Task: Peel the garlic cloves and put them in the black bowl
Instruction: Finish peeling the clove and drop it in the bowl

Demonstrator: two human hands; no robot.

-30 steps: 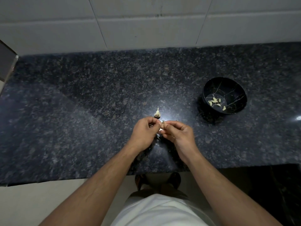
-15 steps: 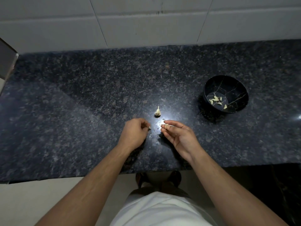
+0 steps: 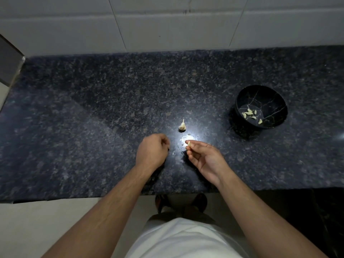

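Now, from the head view, the right hand [image 3: 205, 161] lies palm-up low over the dark bench [image 3: 93, 118], its thumb and forefinger pinching a pale clove [image 3: 188, 143] right at the fingertips. The clove looks peeled, though it is too small to be sure. Its long axis runs roughly away from the person and a little leftward, with the narrower end poking out beyond the fingertips toward the bright glare on the stone. The left hand [image 3: 151, 150] hovers just beside it, knuckles up and fingers curled under; whether it holds a scrap of skin I cannot tell.

The black bowl [image 3: 275, 101] sits well apart to the right, tilted toward the camera, with several peeled cloves [image 3: 250, 113] gathered in its bottom. A remnant of the garlic bulb [image 3: 182, 126] stands on the bench just past the hands, stalk up.

The likely slip is the carry: the pinch is shallow and a peeled clove would be slick, so a quick sweep rightward could squirt it out onto the speckled stone. A toss from short of the rim could also bounce off the bowl's sloped wall.
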